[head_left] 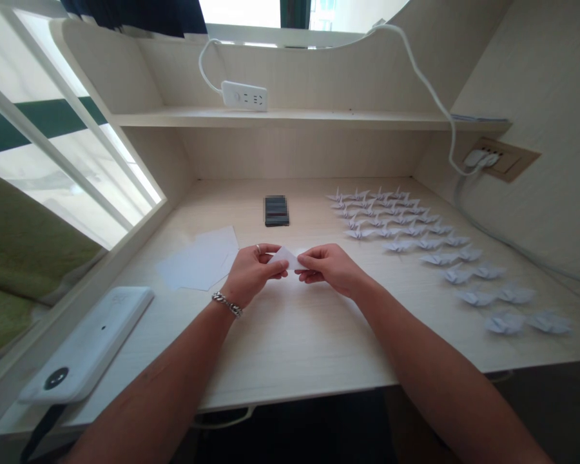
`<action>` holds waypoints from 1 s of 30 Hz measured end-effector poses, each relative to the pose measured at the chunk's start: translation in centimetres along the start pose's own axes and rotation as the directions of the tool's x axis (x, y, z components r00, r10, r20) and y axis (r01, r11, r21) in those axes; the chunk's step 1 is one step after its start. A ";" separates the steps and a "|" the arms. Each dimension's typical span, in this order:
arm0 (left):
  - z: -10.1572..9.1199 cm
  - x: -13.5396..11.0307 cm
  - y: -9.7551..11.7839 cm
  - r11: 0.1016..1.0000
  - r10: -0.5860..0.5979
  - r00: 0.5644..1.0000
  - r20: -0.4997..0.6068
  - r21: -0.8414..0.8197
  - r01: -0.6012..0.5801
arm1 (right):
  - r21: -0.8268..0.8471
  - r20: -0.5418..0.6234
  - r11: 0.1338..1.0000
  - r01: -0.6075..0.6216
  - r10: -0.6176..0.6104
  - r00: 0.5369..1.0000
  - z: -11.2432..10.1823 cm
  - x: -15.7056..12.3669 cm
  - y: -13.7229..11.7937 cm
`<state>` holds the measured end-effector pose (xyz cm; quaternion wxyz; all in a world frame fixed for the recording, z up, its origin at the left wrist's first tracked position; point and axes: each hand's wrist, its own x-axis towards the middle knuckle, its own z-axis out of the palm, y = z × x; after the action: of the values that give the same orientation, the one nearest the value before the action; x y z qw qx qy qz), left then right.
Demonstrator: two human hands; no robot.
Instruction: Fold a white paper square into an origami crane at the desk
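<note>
Between my hands, just above the desk, is a small piece of white paper folded to a triangular point (285, 255). My left hand (255, 269), with a ring and a chain bracelet at the wrist, pinches its left side between thumb and fingers. On the right side, my right hand (329, 265) pinches the lower corner with thumb and forefinger. Flat white paper sheets (200, 259) lie to the left of my left hand. Rows of folded paper cranes (396, 216) stand on the right part of the desk.
A dark, blurred rectangular object (276, 211) lies beyond my hands. A white device with a round black lens (89, 345) rests at the desk's left edge. The shelf (309, 120) holds a power strip (244, 96); its white cable runs to a wall socket (505, 158).
</note>
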<state>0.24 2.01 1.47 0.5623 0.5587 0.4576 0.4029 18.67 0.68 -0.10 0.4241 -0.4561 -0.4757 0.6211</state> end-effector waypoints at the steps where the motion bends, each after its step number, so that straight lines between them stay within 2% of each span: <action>1: 0.0 0.0 0.0 1.000 0.004 1.000 -0.004 -0.003 -0.004 | 0.012 0.013 1.000 -0.019 0.019 1.000 -0.1 0.0 0.0; 5: -0.2 0.1 -0.1 1.000 0.011 1.000 -0.003 -0.001 -0.011 | -0.010 0.006 0.999 -0.030 0.031 1.000 -0.2 0.1 0.1; 18: -0.6 0.4 -0.5 0.999 -0.003 0.999 0.039 -0.036 0.004 | -0.141 -0.076 0.987 0.077 -0.088 0.993 0.4 0.2 0.2; 23: -0.3 0.3 -0.2 0.997 0.033 0.998 0.045 0.069 -0.037 | -0.199 -0.107 0.974 0.106 -0.129 0.986 0.6 0.1 0.2; 27: -0.3 0.2 0.0 0.991 0.056 0.998 0.038 0.124 -0.060 | -0.075 -0.052 0.997 0.022 -0.026 0.998 0.3 0.1 0.1; 30: -0.5 0.2 0.0 0.991 0.060 0.998 0.024 0.117 -0.062 | -0.025 -0.052 0.998 -0.056 0.055 0.997 0.1 0.1 0.0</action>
<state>-0.17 2.34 1.45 0.5203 0.6088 0.4575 0.3865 18.55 0.81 -0.08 0.4129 -0.4906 -0.4598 0.6144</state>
